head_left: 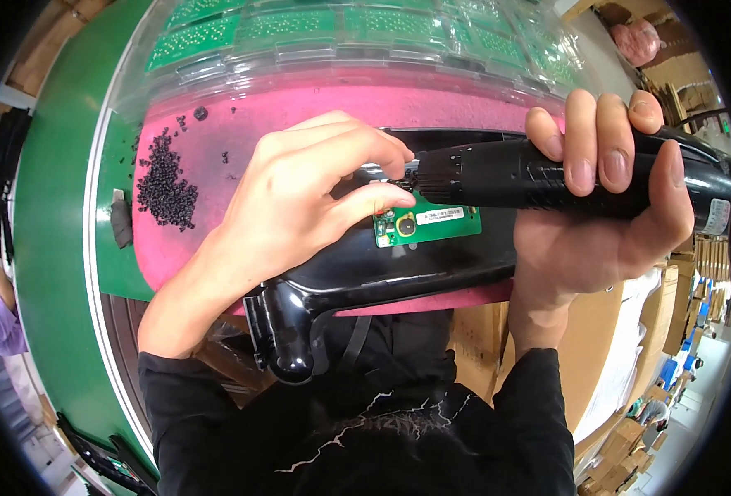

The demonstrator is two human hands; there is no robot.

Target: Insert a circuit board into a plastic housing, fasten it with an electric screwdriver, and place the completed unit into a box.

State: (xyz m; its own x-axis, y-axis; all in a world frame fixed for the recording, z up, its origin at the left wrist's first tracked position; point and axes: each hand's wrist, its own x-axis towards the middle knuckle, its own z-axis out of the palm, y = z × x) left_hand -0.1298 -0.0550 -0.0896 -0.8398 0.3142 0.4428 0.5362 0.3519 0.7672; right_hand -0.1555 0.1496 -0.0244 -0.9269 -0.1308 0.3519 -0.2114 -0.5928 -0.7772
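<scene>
My right hand [597, 198] is wrapped round a black electric screwdriver [497, 175], which lies nearly level with its nose toward the left. At that nose, my left hand [299, 186] curls in with thumb and index finger on either side of the tip. Whatever sits between those fingertips is too small and dark to make out. Just below the nose, a small green circuit board [430, 233] with a white label and a round part lies on a glossy black plastic housing [365, 273]. Fingers and tool cover the board's upper part.
A pink mat [216, 107] lies under the housing. On its left is a heap of small black screws [167, 186]. Clear plastic trays [291, 56] with several green boards stand at the back. Cardboard boxes [601, 355] are at the right, beside a green table [59, 207] on the left.
</scene>
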